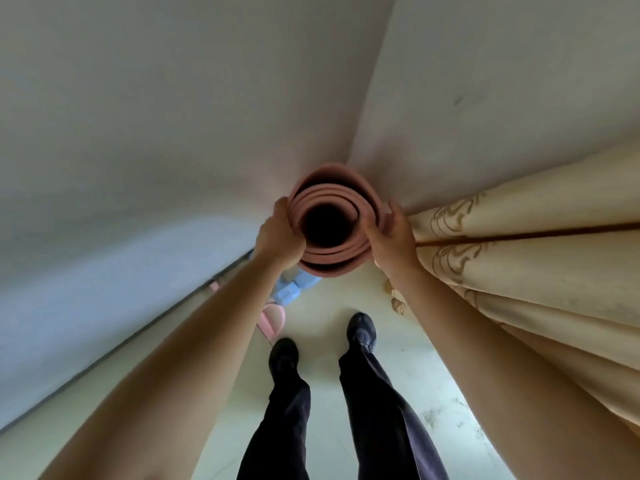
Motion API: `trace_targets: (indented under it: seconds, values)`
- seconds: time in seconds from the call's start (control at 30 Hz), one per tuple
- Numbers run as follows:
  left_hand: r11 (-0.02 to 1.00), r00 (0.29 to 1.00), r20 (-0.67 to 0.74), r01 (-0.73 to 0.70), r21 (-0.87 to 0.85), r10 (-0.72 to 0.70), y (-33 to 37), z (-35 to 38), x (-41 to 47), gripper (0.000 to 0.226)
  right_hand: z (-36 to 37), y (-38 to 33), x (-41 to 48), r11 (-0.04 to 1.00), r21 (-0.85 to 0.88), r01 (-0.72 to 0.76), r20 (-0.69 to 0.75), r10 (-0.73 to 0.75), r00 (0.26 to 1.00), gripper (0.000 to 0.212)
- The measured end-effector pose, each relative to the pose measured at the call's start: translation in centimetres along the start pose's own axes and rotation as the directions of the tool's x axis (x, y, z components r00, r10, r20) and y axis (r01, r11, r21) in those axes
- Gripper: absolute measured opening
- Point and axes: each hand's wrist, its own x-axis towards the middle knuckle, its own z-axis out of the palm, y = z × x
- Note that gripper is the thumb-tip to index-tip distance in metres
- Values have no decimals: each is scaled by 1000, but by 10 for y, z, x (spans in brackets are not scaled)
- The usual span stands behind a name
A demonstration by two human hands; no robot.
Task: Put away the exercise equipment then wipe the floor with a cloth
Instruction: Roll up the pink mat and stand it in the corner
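A rolled pink exercise mat [332,261] stands upright in the corner where two pale walls meet, and I look straight down its dark hollow core. My left hand [278,233] grips the roll's top rim on its left side. On the right side my right hand [391,233] clasps the rim, fingers curled over the edge. The mat's lower end is hidden behind its own top.
A cream patterned curtain [519,244] hangs close on the right. Light blue slippers [294,289] and pink slippers [272,322] lie on the pale tiled floor [322,313] by the left wall. My feet in dark shoes [362,332] stand just behind the mat.
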Motion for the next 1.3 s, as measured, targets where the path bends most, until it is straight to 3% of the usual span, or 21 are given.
trace_targets:
  seconds: [0.1,0.13,0.23,0.3,0.4,0.53,0.6,0.7,0.8,0.93,1.03,1.13,1.23,1.3]
  values:
    - [991,993,-34,107,-79,-110,3,16,10,54,4,12,-1,997,57,-44,-53,47,997,49]
    - [988,991,-45,124,-94,-128,4,18,10,58,6,17,-1,993,93,-69,-73,76,994,52]
    - [988,989,-13,144,-64,-145,7,19,12,83,9,25,-2,959,176,-220,-70,235,969,88]
    - [984,985,27,172,-52,-171,10,18,11,99,9,21,-4,947,99,-305,-42,310,950,79]
    - [979,978,33,204,10,-204,16,16,12,110,7,9,4,959,-89,-269,92,277,957,35]
    - [986,991,40,123,113,-128,27,16,17,108,-1,-9,32,957,-69,-281,24,283,959,21]
    - [990,995,46,86,113,-92,31,16,20,103,-8,-8,47,967,-45,-251,-54,249,967,31]
    - [995,995,28,91,30,-92,35,13,29,95,-18,20,76,962,-241,-130,-36,125,991,52]
    - [996,996,50,77,41,-79,36,10,34,94,-17,5,68,919,-390,-58,-13,57,998,43]
    - [985,997,80,-27,170,14,38,7,32,94,-7,-16,60,857,-515,3,41,20,999,51]
    - [975,997,39,-71,209,64,31,4,37,89,-6,-18,64,901,-431,45,-24,-61,998,51]
    - [969,995,2,-97,226,100,19,2,43,80,-3,-18,66,938,-346,18,-83,-50,995,39]
    - [993,994,43,-104,49,102,10,6,41,70,-5,-15,69,981,-129,-146,-47,141,989,67]
    - [991,993,22,-119,-64,120,7,8,37,59,-5,-17,62,988,-70,-139,77,144,987,60]
